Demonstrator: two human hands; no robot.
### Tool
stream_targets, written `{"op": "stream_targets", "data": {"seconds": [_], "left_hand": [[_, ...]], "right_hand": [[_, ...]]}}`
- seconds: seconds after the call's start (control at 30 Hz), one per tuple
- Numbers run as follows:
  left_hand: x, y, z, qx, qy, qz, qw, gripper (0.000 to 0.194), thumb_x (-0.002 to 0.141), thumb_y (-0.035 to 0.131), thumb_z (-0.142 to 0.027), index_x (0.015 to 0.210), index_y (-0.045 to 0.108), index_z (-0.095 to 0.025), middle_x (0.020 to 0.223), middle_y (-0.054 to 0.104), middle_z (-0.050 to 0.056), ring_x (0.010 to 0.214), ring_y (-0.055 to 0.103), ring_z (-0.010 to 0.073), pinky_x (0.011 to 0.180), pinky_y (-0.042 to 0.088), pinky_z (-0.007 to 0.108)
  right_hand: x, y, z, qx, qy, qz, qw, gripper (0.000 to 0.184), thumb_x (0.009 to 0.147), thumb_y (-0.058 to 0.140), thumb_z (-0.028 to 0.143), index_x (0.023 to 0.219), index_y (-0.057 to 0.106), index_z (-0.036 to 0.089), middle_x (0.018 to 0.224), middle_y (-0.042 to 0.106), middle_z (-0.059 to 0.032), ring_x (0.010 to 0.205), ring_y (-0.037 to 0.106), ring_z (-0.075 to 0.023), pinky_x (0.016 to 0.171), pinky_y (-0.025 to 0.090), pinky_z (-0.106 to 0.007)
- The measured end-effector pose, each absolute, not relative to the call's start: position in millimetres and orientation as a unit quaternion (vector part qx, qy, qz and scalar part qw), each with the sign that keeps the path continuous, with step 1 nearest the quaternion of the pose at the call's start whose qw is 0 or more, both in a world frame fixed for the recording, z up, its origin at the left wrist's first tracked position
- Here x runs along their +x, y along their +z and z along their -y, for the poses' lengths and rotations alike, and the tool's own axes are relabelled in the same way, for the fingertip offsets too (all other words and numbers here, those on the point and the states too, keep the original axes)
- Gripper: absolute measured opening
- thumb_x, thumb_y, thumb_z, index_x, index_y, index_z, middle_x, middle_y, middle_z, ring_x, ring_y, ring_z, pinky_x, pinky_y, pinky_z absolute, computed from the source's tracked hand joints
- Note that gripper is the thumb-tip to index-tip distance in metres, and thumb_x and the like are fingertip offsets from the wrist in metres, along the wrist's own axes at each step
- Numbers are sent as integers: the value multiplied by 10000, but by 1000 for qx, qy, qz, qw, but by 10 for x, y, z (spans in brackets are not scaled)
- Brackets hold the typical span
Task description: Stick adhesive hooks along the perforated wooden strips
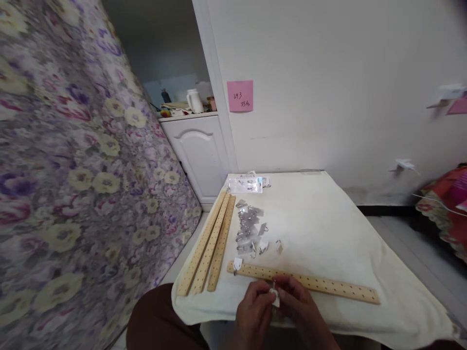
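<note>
Both my hands meet at the near edge of a cloth-covered table. My left hand and my right hand pinch a small white tag with a metal hook between their fingertips. Just beyond them lies a long perforated wooden strip, with another white tag at its left end. A pile of several small metal hooks and white tags sits past the strip.
Three more perforated wooden strips lie side by side at the table's left. A clear packet rests at the far edge. A floral mattress leans on the left. A pink note is stuck on the wall.
</note>
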State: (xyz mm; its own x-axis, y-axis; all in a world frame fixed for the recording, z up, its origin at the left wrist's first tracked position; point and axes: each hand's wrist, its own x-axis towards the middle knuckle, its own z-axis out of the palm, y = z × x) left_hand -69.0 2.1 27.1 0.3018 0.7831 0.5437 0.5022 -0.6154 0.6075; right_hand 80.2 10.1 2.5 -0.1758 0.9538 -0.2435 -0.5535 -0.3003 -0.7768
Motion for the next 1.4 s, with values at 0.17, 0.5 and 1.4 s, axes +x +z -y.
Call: {"op": "stream_targets", "data": {"seconds": [0.17, 0.5, 1.4], "left_hand": [[-667, 201, -7, 789, 423, -414, 164, 191, 867, 485, -129, 951, 622, -234, 881, 568, 18, 785, 589, 124, 682, 506, 203], [-631, 169, 23, 684, 461, -459, 331, 169, 924, 390, -210, 1021, 528, -218, 913, 576, 36, 845, 558, 152, 756, 470, 269], [-626, 171, -80, 513, 495, -508, 483, 191, 776, 642, -359, 789, 571, -182, 649, 572, -32, 615, 536, 115, 599, 435, 215]], "right_hand": [[803, -24, -95, -372, 725, 282, 506, 429, 631, 794, 405, 983, 643, 211, 811, 559, 8, 688, 550, -131, 577, 482, -251], [947, -33, -146, -454, 637, 413, 467, 444, 655, 705, 469, 1003, 659, 197, 792, 622, -30, 693, 581, -180, 569, 493, -286], [913, -25, -180, -434, 655, 406, 466, 350, 647, 731, 403, 873, 584, 180, 694, 619, 2, 578, 576, -142, 524, 450, -263]]}}
